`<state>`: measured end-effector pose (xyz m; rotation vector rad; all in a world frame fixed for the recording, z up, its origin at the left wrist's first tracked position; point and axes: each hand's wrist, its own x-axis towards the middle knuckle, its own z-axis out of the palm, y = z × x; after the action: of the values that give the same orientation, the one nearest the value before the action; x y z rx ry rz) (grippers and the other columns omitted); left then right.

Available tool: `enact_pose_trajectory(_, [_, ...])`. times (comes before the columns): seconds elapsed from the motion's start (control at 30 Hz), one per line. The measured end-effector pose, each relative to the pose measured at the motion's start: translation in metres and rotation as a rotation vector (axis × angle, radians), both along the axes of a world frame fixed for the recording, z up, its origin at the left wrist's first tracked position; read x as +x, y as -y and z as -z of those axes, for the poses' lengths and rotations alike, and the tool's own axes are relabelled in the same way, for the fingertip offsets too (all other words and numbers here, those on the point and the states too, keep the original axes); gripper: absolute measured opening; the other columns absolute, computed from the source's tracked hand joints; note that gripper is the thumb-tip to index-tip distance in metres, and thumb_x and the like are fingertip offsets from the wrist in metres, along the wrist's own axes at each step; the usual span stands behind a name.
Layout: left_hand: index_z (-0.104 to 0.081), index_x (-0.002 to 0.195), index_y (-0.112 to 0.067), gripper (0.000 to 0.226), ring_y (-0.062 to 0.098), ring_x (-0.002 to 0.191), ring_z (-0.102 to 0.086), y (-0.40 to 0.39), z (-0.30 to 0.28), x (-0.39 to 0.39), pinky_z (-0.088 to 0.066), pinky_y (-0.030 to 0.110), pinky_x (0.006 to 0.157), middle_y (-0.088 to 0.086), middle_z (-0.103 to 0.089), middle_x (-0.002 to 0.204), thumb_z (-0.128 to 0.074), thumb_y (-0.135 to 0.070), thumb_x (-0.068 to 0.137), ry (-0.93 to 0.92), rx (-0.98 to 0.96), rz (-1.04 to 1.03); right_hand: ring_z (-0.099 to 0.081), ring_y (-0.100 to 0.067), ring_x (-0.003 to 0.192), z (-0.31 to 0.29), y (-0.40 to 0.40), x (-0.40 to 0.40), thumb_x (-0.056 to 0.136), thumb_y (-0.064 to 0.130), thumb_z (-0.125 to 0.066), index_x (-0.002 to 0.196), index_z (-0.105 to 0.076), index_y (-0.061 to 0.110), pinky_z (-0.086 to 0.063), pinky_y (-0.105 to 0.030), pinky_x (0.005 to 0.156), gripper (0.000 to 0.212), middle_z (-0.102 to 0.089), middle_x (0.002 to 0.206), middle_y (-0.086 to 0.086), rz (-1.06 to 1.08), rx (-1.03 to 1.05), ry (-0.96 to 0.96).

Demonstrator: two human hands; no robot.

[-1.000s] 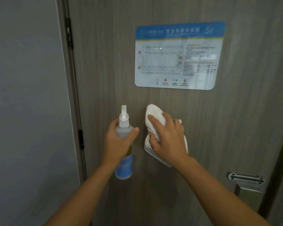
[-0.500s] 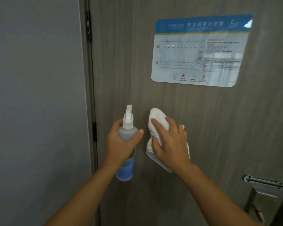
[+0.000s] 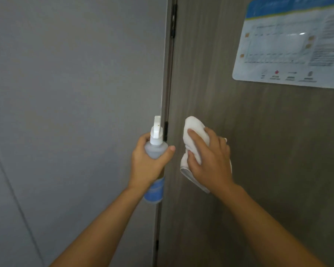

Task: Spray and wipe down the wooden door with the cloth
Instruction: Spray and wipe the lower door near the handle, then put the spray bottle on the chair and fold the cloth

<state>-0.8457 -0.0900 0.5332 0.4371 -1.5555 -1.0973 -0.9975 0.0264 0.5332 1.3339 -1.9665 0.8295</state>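
The grey-brown wooden door (image 3: 268, 151) fills the right half of the view. My right hand (image 3: 208, 160) presses a folded white cloth (image 3: 194, 132) flat against the door near its hinge edge, fingers spread over it and the thumb tucked under a fold. My left hand (image 3: 148, 162) grips a clear spray bottle (image 3: 156, 149) with a white nozzle and a blue label, held upright just left of the cloth in front of the door frame.
A blue and white evacuation plan sign (image 3: 293, 43) is fixed to the door at the upper right. The dark hinge gap (image 3: 171, 54) runs down between the door and a plain grey wall (image 3: 66, 93) on the left.
The view has swung left: the door and sign slid to the right and the handle left the frame. Both hands with bottle and cloth moved toward the hinge edge of the door.
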Motion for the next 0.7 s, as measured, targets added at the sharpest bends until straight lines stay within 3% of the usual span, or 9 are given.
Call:
enact_pose_trajectory(0.43, [-0.055, 0.126, -0.019, 0.054, -0.009, 0.088, -0.063, -0.065, 0.034, 0.150, -0.050, 0.007, 0.073, -0.011, -0.064, 0.105, -0.085, -0.027, 0.081, 0.145, -0.012, -0.369, -0.047, -0.037, 0.125, 0.044, -0.010, 0.112, 0.096, 0.042, -0.053, 0.156, -0.045, 0.032, -0.044, -0.057, 0.102, 0.061, -0.042, 0.156, -0.014, -0.340, 0.125, 0.084])
enact_pose_trajectory(0.7, [-0.054, 0.126, -0.024, 0.057, -0.004, 0.092, -0.063, -0.086, 0.059, 0.230, -0.052, 0.010, 0.077, -0.014, -0.063, 0.106, -0.085, -0.034, 0.080, 0.213, -0.018, -0.518, -0.048, -0.037, 0.126, 0.074, -0.007, 0.186, 0.097, 0.042, -0.054, 0.156, -0.046, 0.033, -0.045, -0.058, 0.103, 0.060, -0.041, 0.158, -0.015, -0.515, 0.187, 0.094])
